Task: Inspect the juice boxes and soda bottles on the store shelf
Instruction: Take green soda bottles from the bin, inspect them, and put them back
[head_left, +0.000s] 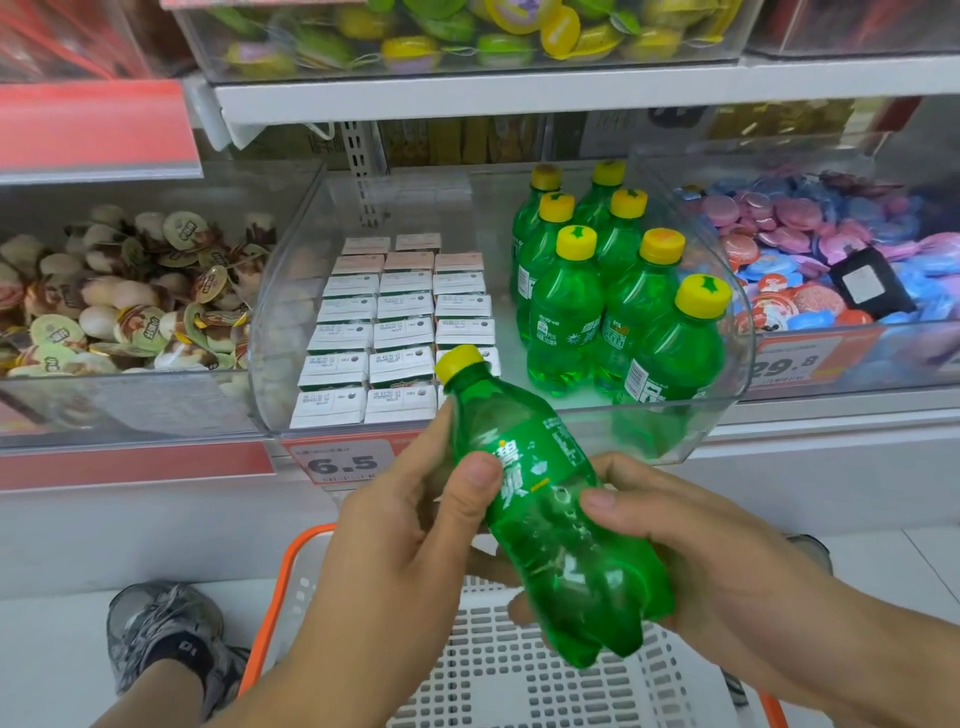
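I am holding a small green soda bottle (550, 514) in both hands, tilted so its yellow cap (460, 362) is pointing up and to the left, out in front of the clear bin (748, 332) on the store shelf. My left hand (410, 525) is gripping its upper body, thumb lying across the label, and my right hand (691, 561) is wrapping around its lower half, thumb on the front. Inside the bin, rows of white-topped juice boxes (395, 332) are filling the left part, and seven more green soda bottles (608, 280) are standing upright on the right. A price tag reading 6.5 (343, 462) is sitting on the shelf edge beneath. An orange-rimmed shopping basket (519, 670) is sitting below my hands, near my sneaker (161, 629).
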